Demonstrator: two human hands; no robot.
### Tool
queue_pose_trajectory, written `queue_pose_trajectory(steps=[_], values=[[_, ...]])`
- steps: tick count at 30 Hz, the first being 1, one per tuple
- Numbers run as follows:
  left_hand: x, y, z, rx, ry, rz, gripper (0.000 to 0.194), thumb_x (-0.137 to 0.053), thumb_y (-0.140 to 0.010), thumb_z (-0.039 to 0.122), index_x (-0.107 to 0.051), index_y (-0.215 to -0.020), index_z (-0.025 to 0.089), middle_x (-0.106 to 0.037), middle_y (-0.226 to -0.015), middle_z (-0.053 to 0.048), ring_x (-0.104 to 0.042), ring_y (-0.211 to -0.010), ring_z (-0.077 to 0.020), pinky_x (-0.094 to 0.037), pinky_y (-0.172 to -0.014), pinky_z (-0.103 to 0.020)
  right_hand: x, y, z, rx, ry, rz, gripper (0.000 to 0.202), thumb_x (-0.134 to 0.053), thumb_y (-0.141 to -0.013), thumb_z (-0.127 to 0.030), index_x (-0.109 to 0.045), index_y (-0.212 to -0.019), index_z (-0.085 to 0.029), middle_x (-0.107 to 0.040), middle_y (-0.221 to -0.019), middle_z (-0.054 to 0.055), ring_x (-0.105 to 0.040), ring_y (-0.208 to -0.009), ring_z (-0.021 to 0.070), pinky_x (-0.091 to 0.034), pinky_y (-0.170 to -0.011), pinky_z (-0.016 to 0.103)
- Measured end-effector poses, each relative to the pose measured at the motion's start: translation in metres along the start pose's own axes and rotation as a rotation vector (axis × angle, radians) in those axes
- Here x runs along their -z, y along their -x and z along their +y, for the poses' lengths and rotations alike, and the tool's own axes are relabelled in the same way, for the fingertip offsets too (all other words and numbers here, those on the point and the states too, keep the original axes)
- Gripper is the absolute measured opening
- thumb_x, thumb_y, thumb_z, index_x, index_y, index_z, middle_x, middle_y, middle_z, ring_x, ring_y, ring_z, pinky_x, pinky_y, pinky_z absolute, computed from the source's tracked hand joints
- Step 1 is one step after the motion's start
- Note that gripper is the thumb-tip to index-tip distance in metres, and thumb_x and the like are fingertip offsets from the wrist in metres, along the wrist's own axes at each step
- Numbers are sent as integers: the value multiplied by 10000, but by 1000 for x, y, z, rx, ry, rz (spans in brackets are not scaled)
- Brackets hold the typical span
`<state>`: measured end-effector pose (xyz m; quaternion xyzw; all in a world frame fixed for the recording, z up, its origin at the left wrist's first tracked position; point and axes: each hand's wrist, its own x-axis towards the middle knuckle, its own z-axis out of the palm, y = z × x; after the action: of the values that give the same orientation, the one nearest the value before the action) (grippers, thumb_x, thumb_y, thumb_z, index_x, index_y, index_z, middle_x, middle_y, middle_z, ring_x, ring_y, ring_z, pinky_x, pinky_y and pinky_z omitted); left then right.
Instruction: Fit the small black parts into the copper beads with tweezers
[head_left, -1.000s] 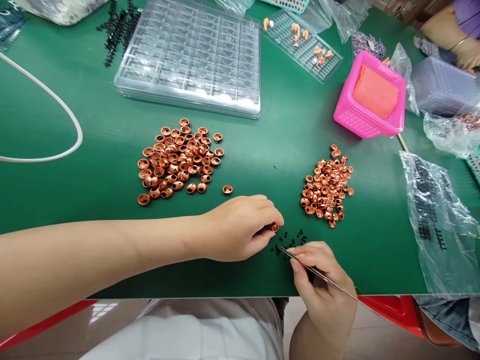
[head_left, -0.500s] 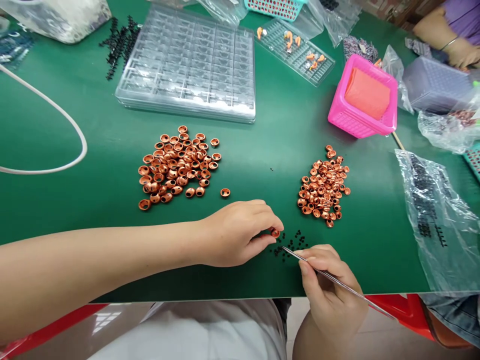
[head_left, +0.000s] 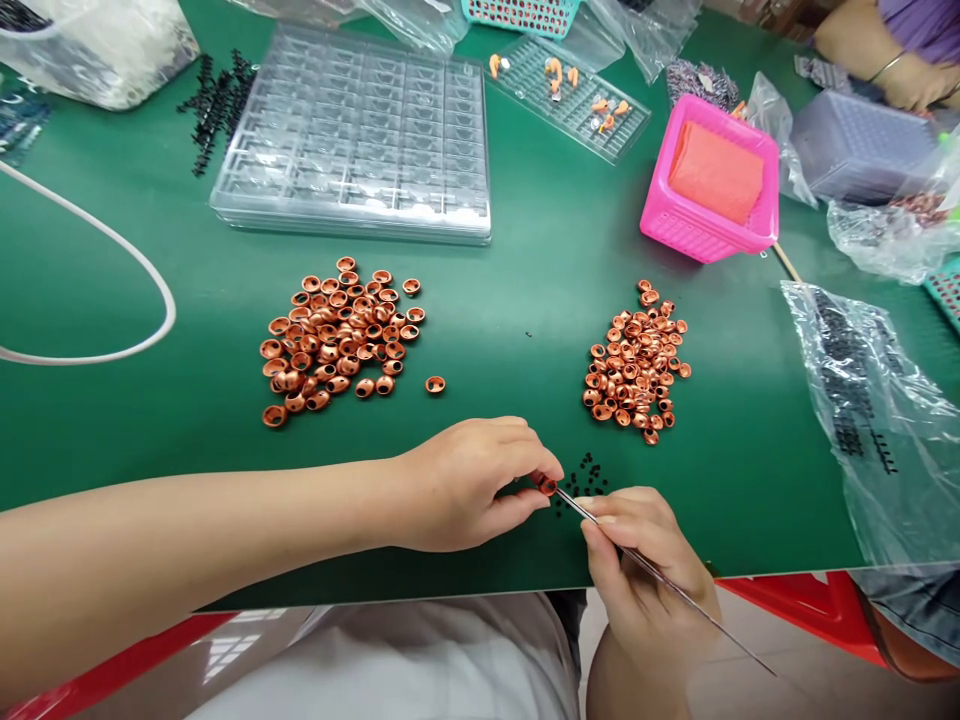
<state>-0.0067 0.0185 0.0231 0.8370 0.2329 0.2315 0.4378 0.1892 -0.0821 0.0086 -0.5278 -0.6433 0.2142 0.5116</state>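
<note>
Between thumb and fingertips, my left hand pinches a small copper-coloured cup just above the table. My right hand is closed round thin metal tweezers, whose tip meets the cup's opening. Whether the tip holds a black bit cannot be made out. Tiny black pieces lie scattered beside the fingertips, partly hidden by my right hand. Beyond my left hand spreads a pile of copper cups with holes, with one single cup apart from it. A second pile of smaller copper cups lies to the right.
Stacked clear plastic trays stand at the back, near black sprue parts. A pink basket holds orange material. A plastic bag lies at right, a white cable at left. Another person's arm rests at far right.
The tweezers' tip has moved from the scattered black pieces leftward to the cup in my left hand. The whole view has shifted slightly.
</note>
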Motion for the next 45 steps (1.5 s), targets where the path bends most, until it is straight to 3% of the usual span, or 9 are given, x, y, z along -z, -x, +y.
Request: queue_pose_trajectory(steps=[12,34,45], values=[[0,0,0,-13,18,-2,112,-568,-890,114,-629,-975,153,-693,-875,-50,-582,-798,-154,-481,-732,-259,4,-1,2,47,12,-84,359,-647,-792,37,-630,-1030,-232,-739,-964,26,-676,-805,164,-530,-704,362],[1,-1,-1,-17,22,-30,113,-537,-936,131,-629,-1002,134,-686,-882,-75,-586,-814,-170,-478,-747,-271,2,-2,1,87,77,-63,323,-654,-798,4,-617,-1002,-244,-733,-953,26,-675,-787,169,-540,-676,363],[0,0,-2,-5,18,-45,116,-534,-941,139,-631,-1005,136,-686,-892,-72,-584,-826,-171,-480,-750,-273,2,-2,1,72,8,-60,345,-640,-783,60,-629,-1003,-204,-734,-953,40,-666,-793,168,-525,-691,372]])
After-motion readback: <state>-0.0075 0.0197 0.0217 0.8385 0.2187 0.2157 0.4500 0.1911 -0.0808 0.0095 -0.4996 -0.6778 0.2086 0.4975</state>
